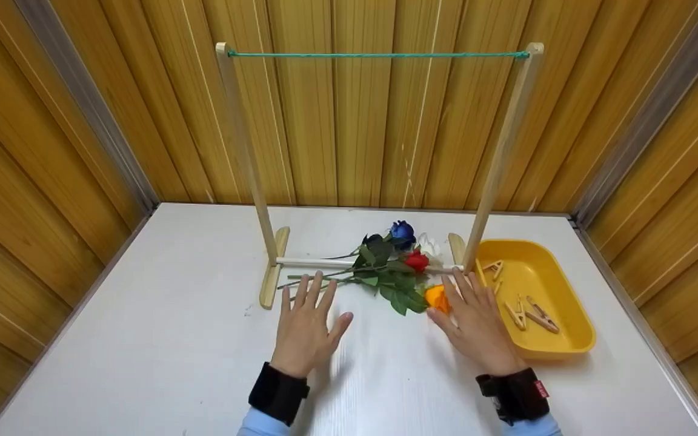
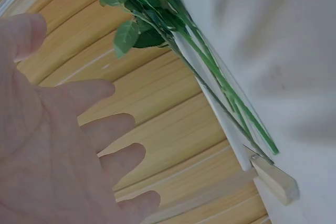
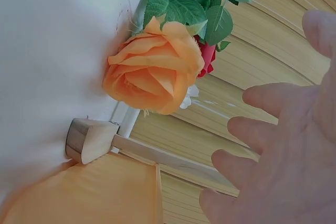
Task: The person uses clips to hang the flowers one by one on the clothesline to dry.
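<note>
The frame of pale wooden posts (image 1: 503, 157) is the landmark here. The orange fabric-looking rose (image 1: 438, 298) lies on the near side of the frame, beside the foot of its right post, just ahead of the right hand (image 1: 479, 327), which is spread with its thumb out, holds nothing and partly covers the rose in the head view. The right wrist view shows a gap between fingers and petals. The left hand (image 1: 306, 330), also spread and holding nothing, is near the frame's left foot, its fingertips close to the thin green stems (image 1: 319, 280); the left wrist view shows them apart.

Between the posts, nearer the right one, the red rose (image 1: 416, 261), the deep blue rose (image 1: 402, 234) and the white flower (image 1: 429, 247) lie across the frame's white bottom bar (image 1: 315, 262). The white flower is largely hidden behind the red one, and a dark shape beside the blue rose is hard to make out. The right wrist view cuts off the rounded-corner yellow tray (image 1: 534, 266), which sits just right of the frame; the pale wooden clothespins (image 1: 541, 321) inside overlap.

The orange petals are broad and ruffled, the leaves (image 1: 403, 297) toothed and matte. A twisted green cord (image 1: 379, 55) spans the frame's top. Beneath the frame is the smooth white tabletop (image 1: 173, 363); behind it, grooved wood-grain panelling (image 1: 355, 151).
</note>
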The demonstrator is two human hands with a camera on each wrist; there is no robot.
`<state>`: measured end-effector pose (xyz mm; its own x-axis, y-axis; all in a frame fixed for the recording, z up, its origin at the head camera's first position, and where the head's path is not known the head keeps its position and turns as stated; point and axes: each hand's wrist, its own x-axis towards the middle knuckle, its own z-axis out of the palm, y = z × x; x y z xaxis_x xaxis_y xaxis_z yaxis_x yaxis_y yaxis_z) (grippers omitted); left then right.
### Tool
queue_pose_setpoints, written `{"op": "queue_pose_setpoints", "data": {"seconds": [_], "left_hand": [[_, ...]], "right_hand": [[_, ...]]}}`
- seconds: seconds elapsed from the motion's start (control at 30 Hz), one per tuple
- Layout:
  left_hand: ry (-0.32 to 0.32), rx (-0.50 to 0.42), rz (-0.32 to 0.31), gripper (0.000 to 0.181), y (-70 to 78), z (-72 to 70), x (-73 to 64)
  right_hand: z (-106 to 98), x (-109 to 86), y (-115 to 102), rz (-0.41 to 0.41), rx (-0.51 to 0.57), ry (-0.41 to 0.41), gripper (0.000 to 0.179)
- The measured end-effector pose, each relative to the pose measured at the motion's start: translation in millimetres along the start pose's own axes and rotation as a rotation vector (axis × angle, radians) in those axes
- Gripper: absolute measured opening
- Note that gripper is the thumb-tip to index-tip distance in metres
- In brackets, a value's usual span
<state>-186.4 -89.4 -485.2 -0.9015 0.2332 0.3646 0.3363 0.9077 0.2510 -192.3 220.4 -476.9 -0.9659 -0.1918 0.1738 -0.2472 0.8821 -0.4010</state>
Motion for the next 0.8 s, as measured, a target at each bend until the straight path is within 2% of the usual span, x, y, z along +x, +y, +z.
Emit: {"op": "queue_pose_setpoints", "data": {"seconds": [0.33, 0.57, 0.7, 0.8], "left_hand": [[-0.043, 0.024, 0.078, 0.066, 32.6, -1.8, 16.3], [-0.079, 0.025, 0.127, 0.065, 60.5, -6.7, 30.9], [-0.104, 0.073, 0.163, 0.068, 77.9, -11.6, 40.7], [-0.121, 0.12, 0.196, 0.069, 90.4, -14.8, 48.6]], "right_hand": [[-16.6, 5.4, 2.0, 0.006, -0.021, -0.024, 0.08], [-35.0, 9.3, 7.0, -0.027, 0.015, 0.015, 0.074], [-46.4, 12.7, 12.2, -0.014, -0.003, -0.006, 0.077], [-54.4, 16.1, 18.9, -0.038, -0.05, -0.002, 0.076]]}}
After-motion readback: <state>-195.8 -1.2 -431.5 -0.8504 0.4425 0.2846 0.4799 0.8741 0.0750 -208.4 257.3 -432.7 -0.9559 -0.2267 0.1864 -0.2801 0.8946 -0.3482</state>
